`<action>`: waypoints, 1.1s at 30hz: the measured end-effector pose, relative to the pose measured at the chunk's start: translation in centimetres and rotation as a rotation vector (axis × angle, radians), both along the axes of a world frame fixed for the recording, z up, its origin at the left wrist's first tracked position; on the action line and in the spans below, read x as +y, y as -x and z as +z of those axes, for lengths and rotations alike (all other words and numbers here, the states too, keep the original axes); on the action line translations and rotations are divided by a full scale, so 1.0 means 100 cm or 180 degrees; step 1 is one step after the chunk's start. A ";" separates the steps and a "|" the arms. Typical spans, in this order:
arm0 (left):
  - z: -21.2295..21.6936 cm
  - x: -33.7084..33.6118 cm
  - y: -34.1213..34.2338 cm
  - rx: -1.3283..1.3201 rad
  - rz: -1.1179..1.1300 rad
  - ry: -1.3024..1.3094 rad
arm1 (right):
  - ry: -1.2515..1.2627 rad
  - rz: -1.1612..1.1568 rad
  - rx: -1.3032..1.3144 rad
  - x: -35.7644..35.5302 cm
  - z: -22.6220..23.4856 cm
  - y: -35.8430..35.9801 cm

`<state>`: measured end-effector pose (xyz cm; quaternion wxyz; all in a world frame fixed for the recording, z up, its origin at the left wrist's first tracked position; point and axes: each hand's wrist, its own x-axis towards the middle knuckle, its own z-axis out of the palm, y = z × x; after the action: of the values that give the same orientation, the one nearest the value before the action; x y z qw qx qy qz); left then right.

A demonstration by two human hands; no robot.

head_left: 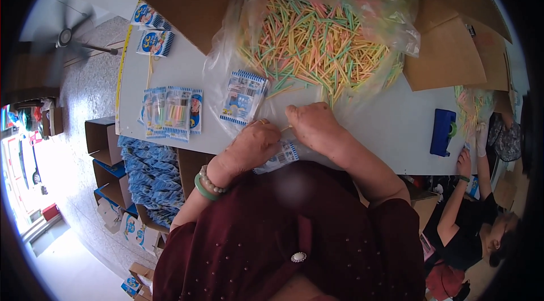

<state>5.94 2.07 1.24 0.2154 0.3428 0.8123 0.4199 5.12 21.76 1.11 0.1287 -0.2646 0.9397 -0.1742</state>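
Observation:
Close to my body at the table's front edge, my left hand (256, 145) is curled over a small clear packet with blue-and-white print (286, 155). Part of the packet lies hidden under the fingers. My right hand (316, 125) is closed in a pinch just right of it, with a short piece of a thin yellow stick (285, 128) showing between the two hands. Beyond them, a clear plastic bag (218, 69) lies spread open, with a big heap of thin pink, yellow and green sticks (317, 46) in it. Several stacked flat packets (243, 97) rest on the bag, beyond my left hand.
Filled packets (173, 113) lie on the table's left, with more stacked packets (154, 42) behind. Cardboard flaps (447, 54) flank the heap. A blue tape dispenser (442, 132) stands right, near a co-worker's hand (464, 162). Below left, a box holds many blue packets (150, 179).

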 end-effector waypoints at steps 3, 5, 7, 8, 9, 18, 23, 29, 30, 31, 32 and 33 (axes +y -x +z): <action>-0.009 -0.003 0.000 -0.0010 0.0008 -0.0018 | -0.0015 0.0394 0.0283 0.002 0.002 -0.004; -0.013 -0.003 -0.001 0.0002 0.0017 -0.0057 | -0.0166 0.0595 0.0357 0.000 0.002 -0.007; -0.016 -0.003 -0.002 0.0062 0.0052 -0.0147 | -0.0128 0.0470 0.0381 0.003 -0.003 -0.010; -0.017 -0.003 -0.002 0.0080 0.0061 -0.0160 | -0.0084 0.0325 0.0396 0.004 -0.006 -0.012; -0.017 -0.004 -0.001 0.0075 0.0048 -0.0190 | -0.0098 0.0335 0.0416 0.003 -0.008 -0.013; -0.016 -0.006 -0.006 0.0142 0.0267 -0.0393 | 0.3146 -0.1541 -0.1005 0.010 -0.013 0.011; 0.012 0.004 -0.022 -0.0015 0.1013 -0.1127 | 0.3316 -0.1619 -0.1320 0.007 -0.017 -0.014; -0.020 0.033 -0.036 -0.0989 0.1409 -0.1920 | 0.2017 -0.1202 0.0317 -0.012 -0.036 -0.040; -0.026 0.035 -0.041 -0.1113 0.1529 -0.1921 | 0.2066 -0.1088 0.0349 -0.013 -0.034 -0.043; -0.031 0.037 -0.045 -0.1237 0.1654 -0.1921 | 0.2058 -0.1098 0.0413 -0.012 -0.034 -0.045; -0.030 0.038 -0.048 -0.1425 0.1768 -0.2096 | 0.2056 -0.0976 0.0514 -0.011 -0.037 -0.045; -0.028 0.038 -0.049 -0.1390 0.1730 -0.2112 | 0.2053 -0.0846 0.0609 -0.011 -0.040 -0.046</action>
<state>10.84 5.88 -1.58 0.1423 0.0721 0.6304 0.7597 9.68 20.61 -2.88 -0.0737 -0.1822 0.8704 -0.4514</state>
